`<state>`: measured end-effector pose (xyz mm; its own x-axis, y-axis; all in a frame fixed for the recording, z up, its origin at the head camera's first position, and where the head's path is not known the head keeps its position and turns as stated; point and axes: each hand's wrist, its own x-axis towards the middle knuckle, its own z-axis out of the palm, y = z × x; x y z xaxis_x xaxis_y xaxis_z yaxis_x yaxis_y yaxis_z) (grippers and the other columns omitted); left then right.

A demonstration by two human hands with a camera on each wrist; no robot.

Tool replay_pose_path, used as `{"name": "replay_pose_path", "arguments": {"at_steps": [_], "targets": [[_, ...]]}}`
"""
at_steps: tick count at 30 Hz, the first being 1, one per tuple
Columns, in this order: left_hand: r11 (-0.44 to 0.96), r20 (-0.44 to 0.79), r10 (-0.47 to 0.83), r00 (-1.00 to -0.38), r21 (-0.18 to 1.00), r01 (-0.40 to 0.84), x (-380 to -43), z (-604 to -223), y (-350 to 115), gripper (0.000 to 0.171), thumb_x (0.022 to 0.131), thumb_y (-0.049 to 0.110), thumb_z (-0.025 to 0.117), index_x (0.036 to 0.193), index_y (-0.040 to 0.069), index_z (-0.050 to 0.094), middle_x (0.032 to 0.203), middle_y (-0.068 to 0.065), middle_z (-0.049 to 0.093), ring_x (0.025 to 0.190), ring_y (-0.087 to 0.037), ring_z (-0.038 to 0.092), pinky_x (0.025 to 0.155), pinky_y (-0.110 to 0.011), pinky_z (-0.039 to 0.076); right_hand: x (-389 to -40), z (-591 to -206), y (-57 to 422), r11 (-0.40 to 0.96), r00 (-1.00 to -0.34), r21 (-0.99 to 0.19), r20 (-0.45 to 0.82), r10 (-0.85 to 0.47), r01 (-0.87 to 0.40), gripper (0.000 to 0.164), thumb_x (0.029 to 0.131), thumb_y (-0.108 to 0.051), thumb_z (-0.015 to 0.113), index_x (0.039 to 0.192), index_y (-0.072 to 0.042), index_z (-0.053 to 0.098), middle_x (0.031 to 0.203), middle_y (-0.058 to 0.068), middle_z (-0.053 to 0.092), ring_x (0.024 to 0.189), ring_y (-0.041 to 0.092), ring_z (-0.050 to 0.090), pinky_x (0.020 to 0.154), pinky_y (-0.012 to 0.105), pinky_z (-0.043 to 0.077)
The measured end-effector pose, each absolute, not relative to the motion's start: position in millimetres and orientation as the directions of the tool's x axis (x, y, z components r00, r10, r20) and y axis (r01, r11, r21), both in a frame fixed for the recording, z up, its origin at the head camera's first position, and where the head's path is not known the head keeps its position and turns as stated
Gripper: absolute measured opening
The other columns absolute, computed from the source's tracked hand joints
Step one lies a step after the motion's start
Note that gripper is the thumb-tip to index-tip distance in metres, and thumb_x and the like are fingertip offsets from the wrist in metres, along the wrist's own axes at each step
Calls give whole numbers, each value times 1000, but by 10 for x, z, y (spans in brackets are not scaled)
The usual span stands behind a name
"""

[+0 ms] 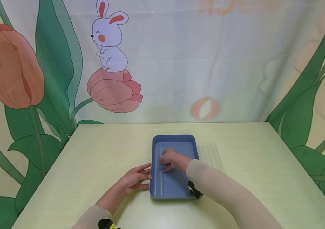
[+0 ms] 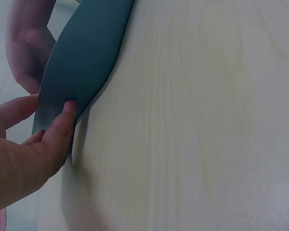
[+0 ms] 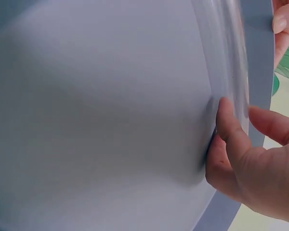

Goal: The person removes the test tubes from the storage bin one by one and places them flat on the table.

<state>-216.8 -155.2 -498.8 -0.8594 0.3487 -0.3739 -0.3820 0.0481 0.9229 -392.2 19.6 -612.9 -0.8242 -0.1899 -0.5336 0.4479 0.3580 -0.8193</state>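
Observation:
A blue rectangular tray [image 1: 176, 187] lies on the table. Along its left inner side runs a long clear, tube-like plastic strip [image 3: 225, 53]; I cannot tell whether it is one piece or two side by side. My right hand [image 1: 172, 159] reaches into the tray and pinches this strip, thumb on one side and a finger on the other in the right wrist view. Outside the tray, my left hand [image 1: 136, 179] touches the left wall with fairly straight fingers; its thumb and fingers lie against that wall [image 2: 82, 53] in the left wrist view.
Several clear strips [image 1: 212, 156] lie side by side on the pale wood-grain table [image 1: 102, 149], right of the tray and partly behind my right sleeve [image 1: 225, 187]. A curtain [image 1: 173, 63] printed with tulips and a rabbit hangs behind the table.

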Motion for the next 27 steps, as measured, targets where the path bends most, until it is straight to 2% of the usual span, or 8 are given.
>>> {"name": "replay_pose_path", "arguments": {"at_steps": [1,4,9,10,12,17,23,27], "targets": [[48,-373,351,-858,923,-382,-2166,-4986,-1552,67,101,0,53,161,-1,23,165,-30,27,138,-36,53,97,-44,58,-4009,-6208,217,333,-814,-821,-543,-204,464,91,71,16,71,153,-1,37,102,21,57,87,30,58,61,47,62],[48,-372,357,-857,923,-382,-2168,-4995,-1556,68,101,0,53,162,-1,23,165,-30,27,135,-32,56,96,-42,58,-3992,-6170,210,318,-809,-819,-551,-204,478,87,72,16,71,151,-2,39,95,18,55,78,27,56,62,46,62],[34,-368,362,-856,923,-382,-2180,-5011,-1566,69,100,-1,53,162,-1,23,165,-30,27,129,-26,59,93,-39,59,-3588,-5557,233,334,-804,-814,-556,-210,476,81,80,14,71,153,-3,41,108,22,59,85,30,57,78,50,63],[31,-368,362,-856,923,-384,-2180,-5012,-1568,69,100,-1,53,162,-1,23,165,-30,27,128,-25,59,93,-39,59,-3554,-5486,252,319,-800,-821,-553,-234,474,82,79,13,72,153,-1,40,105,22,59,82,30,57,73,49,63],[28,-368,364,-856,922,-385,-2181,-5012,-1570,69,100,-1,53,162,-1,22,165,-30,27,128,-24,59,92,-38,59,-3371,-5201,263,317,-792,-815,-563,-237,485,81,81,14,70,155,-2,40,109,22,59,85,29,56,80,49,63],[29,-371,363,-855,922,-387,-2185,-5016,-1569,69,100,0,54,162,-1,22,165,-30,27,127,-23,60,92,-38,59,-3069,-4754,257,325,-798,-810,-565,-211,487,74,87,16,62,155,1,38,95,14,54,74,21,50,76,42,63],[29,-373,358,-856,921,-390,-2192,-5018,-1563,68,101,0,54,162,-1,24,164,-29,29,122,-20,62,92,-38,59,-3006,-4595,300,292,-794,-815,-567,-220,501,69,88,16,59,153,3,39,82,8,49,59,12,45,62,30,58],[33,-378,350,-857,919,-392,-2193,-5020,-1561,68,101,0,54,161,-1,24,164,-29,30,121,-19,63,93,-40,59,-3013,-4546,326,269,-789,-814,-572,-222,515,69,88,15,59,153,2,41,93,11,55,66,15,50,75,38,62]]}}
